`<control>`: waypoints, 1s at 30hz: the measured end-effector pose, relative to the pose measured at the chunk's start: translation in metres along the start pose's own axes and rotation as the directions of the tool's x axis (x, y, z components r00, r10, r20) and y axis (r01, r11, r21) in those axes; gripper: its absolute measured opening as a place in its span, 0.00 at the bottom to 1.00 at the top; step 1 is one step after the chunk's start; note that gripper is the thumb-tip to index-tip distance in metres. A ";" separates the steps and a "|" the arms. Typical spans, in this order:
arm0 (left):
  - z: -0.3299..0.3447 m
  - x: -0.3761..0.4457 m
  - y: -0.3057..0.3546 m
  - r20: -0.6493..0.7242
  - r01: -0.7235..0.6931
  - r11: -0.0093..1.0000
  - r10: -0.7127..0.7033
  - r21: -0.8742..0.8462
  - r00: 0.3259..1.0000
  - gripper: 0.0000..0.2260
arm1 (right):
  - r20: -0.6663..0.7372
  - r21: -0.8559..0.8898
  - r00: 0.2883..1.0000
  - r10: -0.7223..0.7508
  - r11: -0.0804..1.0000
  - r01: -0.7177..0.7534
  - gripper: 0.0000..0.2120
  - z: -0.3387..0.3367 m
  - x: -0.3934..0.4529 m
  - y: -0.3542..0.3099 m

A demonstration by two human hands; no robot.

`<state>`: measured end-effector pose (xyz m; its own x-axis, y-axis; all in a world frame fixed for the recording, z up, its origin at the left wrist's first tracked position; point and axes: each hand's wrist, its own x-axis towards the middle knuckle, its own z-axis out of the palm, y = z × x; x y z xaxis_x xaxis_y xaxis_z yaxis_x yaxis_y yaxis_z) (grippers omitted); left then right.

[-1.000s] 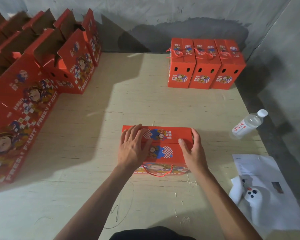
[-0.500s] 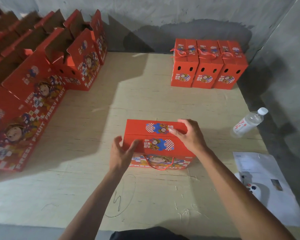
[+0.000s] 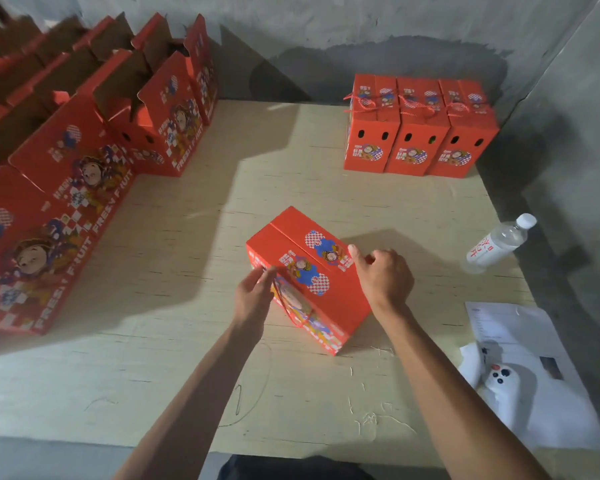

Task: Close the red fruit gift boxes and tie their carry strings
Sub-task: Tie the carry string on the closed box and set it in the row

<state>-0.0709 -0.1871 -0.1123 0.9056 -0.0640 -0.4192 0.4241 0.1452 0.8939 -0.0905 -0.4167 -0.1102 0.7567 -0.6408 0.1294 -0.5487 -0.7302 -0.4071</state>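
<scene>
A closed red fruit gift box [image 3: 286, 237] lies in the middle of the wooden table [image 3: 174, 282], turned at an angle. Its red carry string [image 3: 293, 315] hangs in a loop down the near side. My left hand [image 3: 253, 297] touches the box's near left corner, right by the string, with straight fingers. My right hand [image 3: 385, 277] grips the box's right end, thumb laid on the top and fingers curled behind. Three closed boxes with tied strings [image 3: 409, 147] stand in a row at the back right.
Several open red boxes [image 3: 84, 168] with raised flaps line the left side. A water bottle [image 3: 496, 245] lies near the right edge. A white controller [image 3: 503, 379] and a sheet of paper [image 3: 510, 327] rest at the near right. Grey walls close the back and right.
The box has been turned from square-on to a diagonal. My left hand moved from its top to the near corner; my right hand slid to the right end.
</scene>
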 end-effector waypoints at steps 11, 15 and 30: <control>-0.028 0.012 0.029 0.109 0.138 0.877 -0.211 0.459 0.971 0.30 | 0.849 0.422 0.499 0.174 0.344 -0.839 0.09 0.009 -0.038 0.011; -0.015 0.013 0.045 0.057 -0.029 0.859 0.000 0.510 0.998 0.24 | 0.828 0.521 0.549 0.115 0.207 -0.828 0.03 0.003 -0.024 -0.001; 0.015 -0.036 0.110 0.194 -0.148 0.971 0.111 0.189 0.975 0.15 | 0.744 0.313 0.643 0.185 0.752 -0.580 0.39 -0.011 -0.049 -0.012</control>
<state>-0.0567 -0.1840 0.0039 0.9304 -0.2379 -0.2789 0.2786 -0.0358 0.9597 -0.1247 -0.3796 -0.1013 0.6487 -0.3708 -0.6646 -0.7400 -0.1033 -0.6646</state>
